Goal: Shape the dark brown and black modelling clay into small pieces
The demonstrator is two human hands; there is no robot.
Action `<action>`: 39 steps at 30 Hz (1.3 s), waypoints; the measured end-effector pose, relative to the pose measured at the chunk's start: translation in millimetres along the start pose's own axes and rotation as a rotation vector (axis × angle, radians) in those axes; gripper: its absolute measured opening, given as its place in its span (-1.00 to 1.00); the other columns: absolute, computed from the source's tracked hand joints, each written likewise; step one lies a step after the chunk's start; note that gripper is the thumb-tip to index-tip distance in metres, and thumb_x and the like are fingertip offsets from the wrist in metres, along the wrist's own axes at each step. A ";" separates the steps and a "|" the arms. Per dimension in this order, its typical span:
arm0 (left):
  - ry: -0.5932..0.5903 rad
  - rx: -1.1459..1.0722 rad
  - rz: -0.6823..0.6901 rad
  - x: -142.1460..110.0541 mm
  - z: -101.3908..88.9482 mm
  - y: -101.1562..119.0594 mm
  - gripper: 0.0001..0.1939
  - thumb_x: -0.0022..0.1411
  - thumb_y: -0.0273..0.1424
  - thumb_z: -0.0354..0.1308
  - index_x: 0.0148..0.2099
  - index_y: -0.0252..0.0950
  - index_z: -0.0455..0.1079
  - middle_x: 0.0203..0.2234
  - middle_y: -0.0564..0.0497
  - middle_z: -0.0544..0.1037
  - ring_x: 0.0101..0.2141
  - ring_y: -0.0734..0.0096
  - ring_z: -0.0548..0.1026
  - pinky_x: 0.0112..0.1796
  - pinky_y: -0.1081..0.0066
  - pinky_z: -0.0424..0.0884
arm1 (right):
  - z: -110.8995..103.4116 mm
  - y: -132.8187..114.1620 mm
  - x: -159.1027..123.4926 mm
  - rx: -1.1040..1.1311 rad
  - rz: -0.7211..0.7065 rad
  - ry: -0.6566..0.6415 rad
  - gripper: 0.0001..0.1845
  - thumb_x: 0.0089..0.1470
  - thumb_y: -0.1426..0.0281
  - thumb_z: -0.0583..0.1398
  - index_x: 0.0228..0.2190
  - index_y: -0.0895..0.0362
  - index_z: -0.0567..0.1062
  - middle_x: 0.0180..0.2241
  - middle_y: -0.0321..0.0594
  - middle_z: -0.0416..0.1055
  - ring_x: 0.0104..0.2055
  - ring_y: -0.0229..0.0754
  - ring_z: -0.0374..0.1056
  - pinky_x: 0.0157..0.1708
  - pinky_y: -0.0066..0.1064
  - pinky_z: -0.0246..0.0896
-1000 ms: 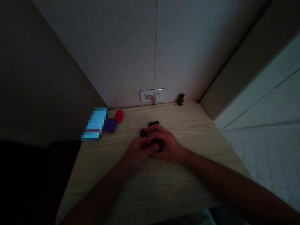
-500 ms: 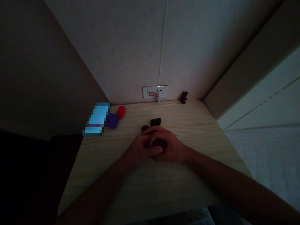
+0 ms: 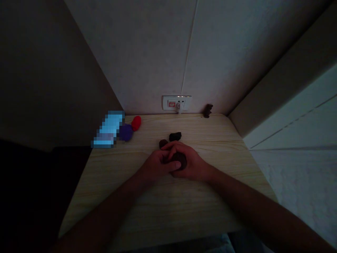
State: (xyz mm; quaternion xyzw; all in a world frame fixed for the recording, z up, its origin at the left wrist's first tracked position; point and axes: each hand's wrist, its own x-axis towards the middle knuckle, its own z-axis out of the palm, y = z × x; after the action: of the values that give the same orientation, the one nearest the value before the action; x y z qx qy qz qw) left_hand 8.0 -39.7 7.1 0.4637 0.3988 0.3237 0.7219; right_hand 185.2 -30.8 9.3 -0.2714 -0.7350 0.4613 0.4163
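A dark brown, rounded lump of modelling clay (image 3: 182,159) is cupped between both hands over the middle of the table. My left hand (image 3: 155,165) grips it from the left, thumb laid across the near side. My right hand (image 3: 193,162) wraps it from the right, its fingers curled over the far side and partly overlapping the left fingers. Just beyond the fingertips lies a smaller brown lump (image 3: 163,143). A black lump (image 3: 175,136) rests a little farther back. The underside of the held clay is hidden by the hands.
A red lump (image 3: 136,123) and a purple lump (image 3: 126,132) lie at the table's back left, beside a blurred-out phone-like panel (image 3: 109,128). A small dark brown bear-like figure (image 3: 207,110) stands by the wall, right of a socket (image 3: 177,103) with a plug in it.
The view has shifted slightly. The black lump, partly covered by the right hand earlier, now shows fully. Both hands keep hold of the brown clay, with only small thumb and finger movements.
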 end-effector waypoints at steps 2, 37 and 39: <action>-0.002 -0.023 0.007 -0.1 1.3 0.2 -0.75 -0.01 -0.31 0.46 -0.29 -0.33 0.60 -0.40 0.02 0.65 -0.37 0.36 0.56 -0.29 0.42 0.39 | 1.8 0.2 -0.6 -0.027 0.002 0.041 -0.67 -0.14 0.42 0.45 -0.32 0.08 0.46 0.00 -0.09 0.47 0.00 -0.02 0.46 0.04 -0.14 0.35; 0.010 -0.024 0.032 -0.5 3.2 1.8 -0.70 -0.05 -0.21 0.51 -0.41 -0.32 0.57 -0.47 0.01 0.63 -0.42 0.35 0.54 -0.32 0.39 0.41 | 5.5 -2.8 -0.5 -0.248 -0.121 -0.033 -0.67 -0.04 0.45 0.41 -0.30 0.05 0.39 0.05 -0.05 0.44 0.07 -0.01 0.45 0.01 -0.16 0.43; -0.003 -0.050 0.021 -0.8 2.3 1.9 -0.72 -0.05 -0.22 0.51 -0.42 -0.32 0.58 -0.48 0.01 0.63 -0.43 0.36 0.55 -0.32 0.39 0.42 | 3.9 -2.5 -1.7 -0.294 -0.129 -0.054 -0.69 0.00 0.43 0.40 -0.27 0.05 0.40 0.07 -0.03 0.41 0.10 -0.01 0.44 0.03 -0.17 0.43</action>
State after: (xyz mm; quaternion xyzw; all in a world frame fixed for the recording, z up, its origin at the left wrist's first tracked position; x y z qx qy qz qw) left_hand 9.4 -40.6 9.6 0.4501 0.3845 0.3404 0.7306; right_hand 182.6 -35.0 10.0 -0.2693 -0.8215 0.3281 0.3807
